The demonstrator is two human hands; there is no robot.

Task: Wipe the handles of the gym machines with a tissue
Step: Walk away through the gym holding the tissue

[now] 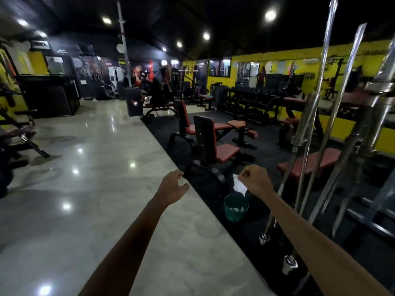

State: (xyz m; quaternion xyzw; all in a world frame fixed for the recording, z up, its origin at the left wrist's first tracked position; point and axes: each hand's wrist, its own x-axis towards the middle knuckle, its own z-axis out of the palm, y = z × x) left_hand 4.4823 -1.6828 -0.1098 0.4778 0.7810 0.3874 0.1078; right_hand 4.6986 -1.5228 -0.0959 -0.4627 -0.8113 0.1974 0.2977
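Right hand (255, 180), lower centre-right of frame, fingers curled and pinching a crumpled white tissue (239, 186); tissue hangs from the fingertips, directly above a green mesh bin (235, 208) standing on the black rubber mat (245, 231); bin appears to hold a few white scraps already. Left hand (174, 185), lower centre, holds nothing; fingers loosely curled, apart from the tissue. No machine handle under either hand at this moment.

Judgement: step in hand looks like discarding a used tissue, not wiping. To do it well: bring the pinch lower, over the middle of the bin mouth, before letting go; a light tissue may drift and miss the rim. Fresh tissue needed next; none visible in frame.

Nearest candidates for wiping: chrome barbells (307, 129) leaning upright at right of frame; red-padded seat machine (215, 144) just beyond the hands; its handles cannot be made out, frame blurred.
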